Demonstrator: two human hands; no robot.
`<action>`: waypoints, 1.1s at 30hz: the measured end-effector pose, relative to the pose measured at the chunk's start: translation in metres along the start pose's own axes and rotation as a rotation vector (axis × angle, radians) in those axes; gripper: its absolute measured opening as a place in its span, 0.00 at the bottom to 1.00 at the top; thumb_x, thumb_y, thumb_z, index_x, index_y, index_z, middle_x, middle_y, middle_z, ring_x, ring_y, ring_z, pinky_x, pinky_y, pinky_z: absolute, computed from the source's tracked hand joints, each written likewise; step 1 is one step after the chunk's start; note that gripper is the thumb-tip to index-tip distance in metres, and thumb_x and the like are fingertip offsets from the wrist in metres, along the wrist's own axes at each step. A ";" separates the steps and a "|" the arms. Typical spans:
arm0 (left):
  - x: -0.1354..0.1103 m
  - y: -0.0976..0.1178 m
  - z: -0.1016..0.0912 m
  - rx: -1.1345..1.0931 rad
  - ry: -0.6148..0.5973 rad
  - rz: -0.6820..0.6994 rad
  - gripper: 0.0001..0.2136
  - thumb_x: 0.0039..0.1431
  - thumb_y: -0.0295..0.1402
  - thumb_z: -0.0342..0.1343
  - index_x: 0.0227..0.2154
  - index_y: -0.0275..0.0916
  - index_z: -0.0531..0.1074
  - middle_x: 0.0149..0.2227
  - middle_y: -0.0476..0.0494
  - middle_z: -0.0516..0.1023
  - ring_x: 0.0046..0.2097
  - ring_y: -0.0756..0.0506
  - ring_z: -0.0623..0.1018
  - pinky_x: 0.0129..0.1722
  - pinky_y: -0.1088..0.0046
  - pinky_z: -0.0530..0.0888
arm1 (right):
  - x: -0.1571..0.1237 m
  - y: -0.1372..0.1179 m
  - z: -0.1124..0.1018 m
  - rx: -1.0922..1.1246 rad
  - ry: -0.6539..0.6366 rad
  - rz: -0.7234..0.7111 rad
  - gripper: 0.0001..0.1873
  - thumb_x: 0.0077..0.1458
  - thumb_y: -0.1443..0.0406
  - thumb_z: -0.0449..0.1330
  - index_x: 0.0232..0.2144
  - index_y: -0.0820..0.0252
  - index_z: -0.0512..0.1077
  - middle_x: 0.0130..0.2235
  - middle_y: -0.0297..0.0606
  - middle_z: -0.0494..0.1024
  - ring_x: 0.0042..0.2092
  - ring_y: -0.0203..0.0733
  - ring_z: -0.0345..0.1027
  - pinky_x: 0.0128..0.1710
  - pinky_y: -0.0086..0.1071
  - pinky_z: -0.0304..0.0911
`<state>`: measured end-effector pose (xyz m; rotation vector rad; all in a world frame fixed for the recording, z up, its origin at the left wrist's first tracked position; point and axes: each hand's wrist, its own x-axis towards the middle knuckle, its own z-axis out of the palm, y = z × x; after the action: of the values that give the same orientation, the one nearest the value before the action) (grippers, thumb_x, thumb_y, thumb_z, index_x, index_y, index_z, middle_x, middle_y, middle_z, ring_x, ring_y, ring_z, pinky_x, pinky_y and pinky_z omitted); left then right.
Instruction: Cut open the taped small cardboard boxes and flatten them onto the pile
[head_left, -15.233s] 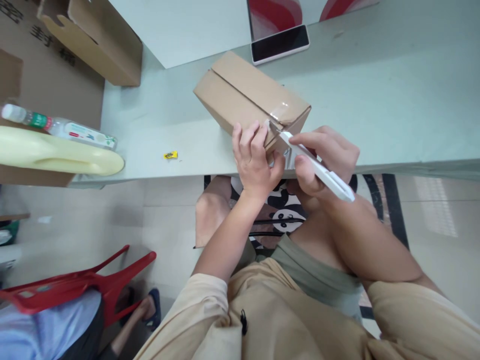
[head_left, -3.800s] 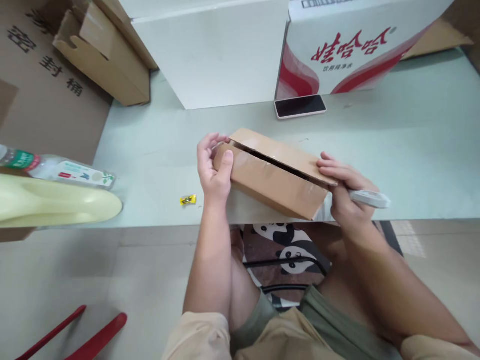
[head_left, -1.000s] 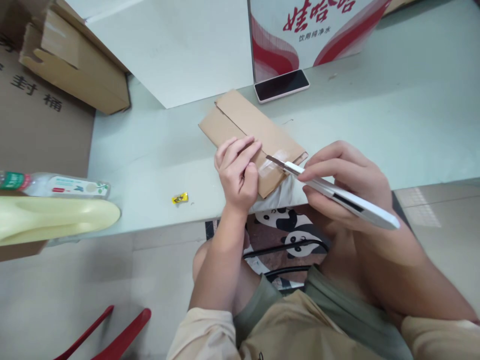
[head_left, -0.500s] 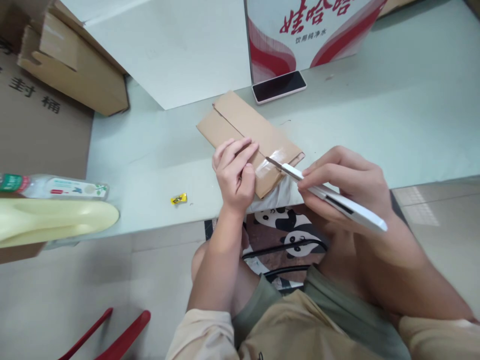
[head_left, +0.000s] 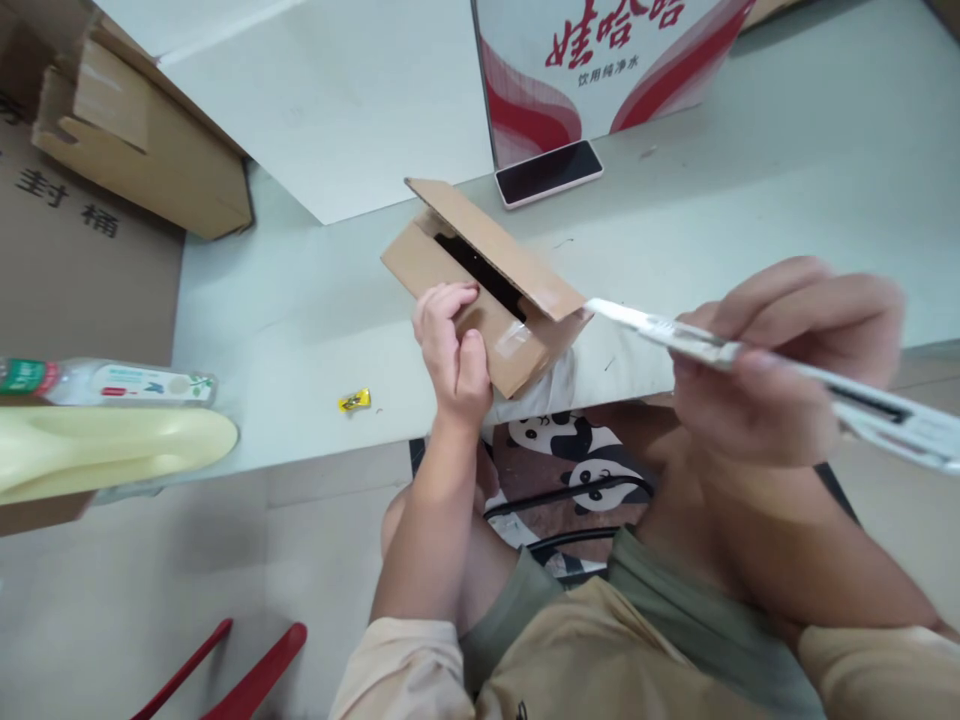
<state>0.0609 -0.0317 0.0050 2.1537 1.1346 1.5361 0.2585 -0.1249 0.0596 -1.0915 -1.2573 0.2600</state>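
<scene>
A small brown cardboard box (head_left: 496,320) lies at an angle near the table's front edge. Its far flap (head_left: 499,245) is lifted, leaving a dark gap along the top. Clear tape (head_left: 514,340) sticks to the near flap. My left hand (head_left: 452,350) grips the box's near left side with fingers curled over the top. My right hand (head_left: 795,360), a little blurred, is closed round a white utility knife (head_left: 645,325). The knife's tip end is at the flap's right corner; whether it touches, I cannot tell. The box's contents are hidden in shadow.
A phone (head_left: 550,173) lies by a large white-and-red carton (head_left: 615,90). A small yellow packet (head_left: 354,400) is left of my left hand. At far left are a plastic bottle (head_left: 112,380), a pale yellow object (head_left: 120,445) and brown cartons (head_left: 150,150).
The box's far flap has risen and a gap has opened. My right hand has moved right and up with the knife, off the tape. My left hand stays on the box.
</scene>
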 end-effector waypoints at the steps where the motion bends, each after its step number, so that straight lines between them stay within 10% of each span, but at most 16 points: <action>1: 0.000 -0.001 0.000 -0.012 0.001 -0.004 0.16 0.67 0.43 0.41 0.48 0.43 0.68 0.49 0.40 0.77 0.57 0.40 0.73 0.62 0.54 0.66 | 0.002 0.005 0.002 0.066 0.167 -0.029 0.08 0.58 0.56 0.54 0.30 0.50 0.65 0.30 0.34 0.62 0.24 0.36 0.57 0.21 0.35 0.59; 5: -0.001 -0.003 -0.001 -0.041 -0.007 0.042 0.14 0.67 0.40 0.42 0.47 0.43 0.69 0.48 0.41 0.77 0.55 0.41 0.74 0.63 0.56 0.66 | 0.004 0.029 0.008 0.112 0.369 0.020 0.24 0.67 0.47 0.44 0.31 0.54 0.69 0.23 0.32 0.61 0.19 0.32 0.56 0.15 0.29 0.47; 10: -0.004 -0.007 -0.005 -0.020 -0.050 -0.029 0.17 0.67 0.43 0.42 0.53 0.43 0.66 0.52 0.39 0.74 0.58 0.41 0.72 0.61 0.58 0.69 | -0.002 0.048 0.009 -0.104 0.092 0.172 0.16 0.59 0.50 0.63 0.39 0.54 0.71 0.29 0.32 0.75 0.27 0.36 0.72 0.22 0.30 0.65; 13: -0.007 -0.008 -0.016 0.024 -0.099 -0.053 0.18 0.67 0.43 0.41 0.54 0.43 0.65 0.54 0.38 0.73 0.59 0.41 0.71 0.62 0.58 0.69 | -0.006 0.056 0.013 -0.119 -0.107 0.237 0.18 0.63 0.50 0.58 0.48 0.53 0.70 0.39 0.38 0.81 0.36 0.39 0.78 0.35 0.35 0.74; 18: -0.016 -0.025 -0.046 0.080 -0.110 -0.078 0.18 0.66 0.46 0.44 0.48 0.44 0.72 0.51 0.39 0.72 0.58 0.40 0.71 0.64 0.57 0.66 | -0.014 0.064 0.015 -0.224 -0.412 0.352 0.12 0.63 0.55 0.54 0.43 0.54 0.68 0.40 0.41 0.82 0.38 0.44 0.77 0.37 0.37 0.69; 24: -0.038 -0.066 -0.079 -0.243 -0.112 -0.516 0.19 0.53 0.51 0.55 0.42 0.46 0.75 0.46 0.40 0.77 0.54 0.38 0.76 0.59 0.53 0.73 | -0.017 0.061 0.022 -0.346 -0.680 0.522 0.18 0.52 0.56 0.58 0.43 0.54 0.61 0.29 0.34 0.74 0.27 0.41 0.64 0.28 0.33 0.56; 29: -0.056 -0.067 -0.085 -0.478 -0.373 -0.526 0.30 0.41 0.53 0.65 0.49 0.49 0.75 0.54 0.38 0.78 0.61 0.33 0.74 0.58 0.50 0.75 | -0.020 0.062 0.030 -0.146 -0.513 0.449 0.24 0.50 0.54 0.61 0.45 0.53 0.57 0.35 0.34 0.73 0.34 0.42 0.68 0.34 0.36 0.61; 33: -0.066 -0.061 -0.069 -0.471 -0.314 -0.570 0.34 0.40 0.56 0.70 0.50 0.47 0.74 0.51 0.36 0.80 0.55 0.35 0.79 0.55 0.55 0.78 | -0.025 0.067 0.031 -0.101 -0.404 0.320 0.26 0.50 0.55 0.64 0.46 0.52 0.56 0.38 0.33 0.71 0.36 0.41 0.67 0.37 0.37 0.63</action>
<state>-0.0359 -0.0538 -0.0490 1.5135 1.0265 1.0336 0.2496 -0.0921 -0.0105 -1.3726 -1.4583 0.6934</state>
